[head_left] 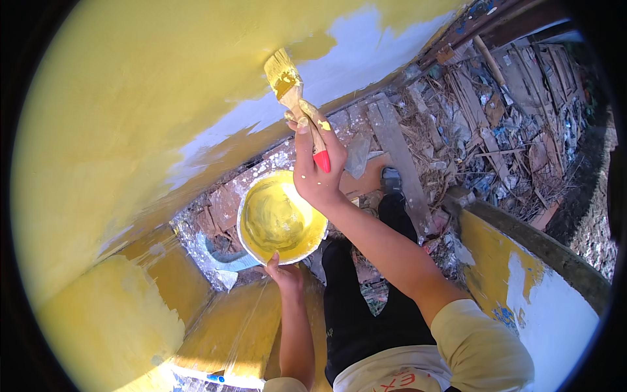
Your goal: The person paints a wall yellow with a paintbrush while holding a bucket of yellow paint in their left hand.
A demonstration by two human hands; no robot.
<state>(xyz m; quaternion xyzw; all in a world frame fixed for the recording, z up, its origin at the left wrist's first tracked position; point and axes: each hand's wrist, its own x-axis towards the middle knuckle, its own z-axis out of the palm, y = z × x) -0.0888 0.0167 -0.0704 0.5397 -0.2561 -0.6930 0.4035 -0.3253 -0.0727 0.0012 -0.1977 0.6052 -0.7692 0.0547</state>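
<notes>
The right hand (pixel 316 179) has its grip closed around the wooden handle of a paintbrush (pixel 289 97), red end toward the wrist, yellow bristles up at the wall (pixel 130 98); whether they touch it I can't tell. The left hand (pixel 285 276) grasps a paint bucket (pixel 251 228) at its near rim, 1 thumb over the edge, the other fingers hidden. The bucket, coated yellow inside, is held above the floor's edge near the wall's foot. Pale patches (pixel 356 49) show through the wall's yellow. Boards (pixel 396 153) and debris litter the floor.
</notes>
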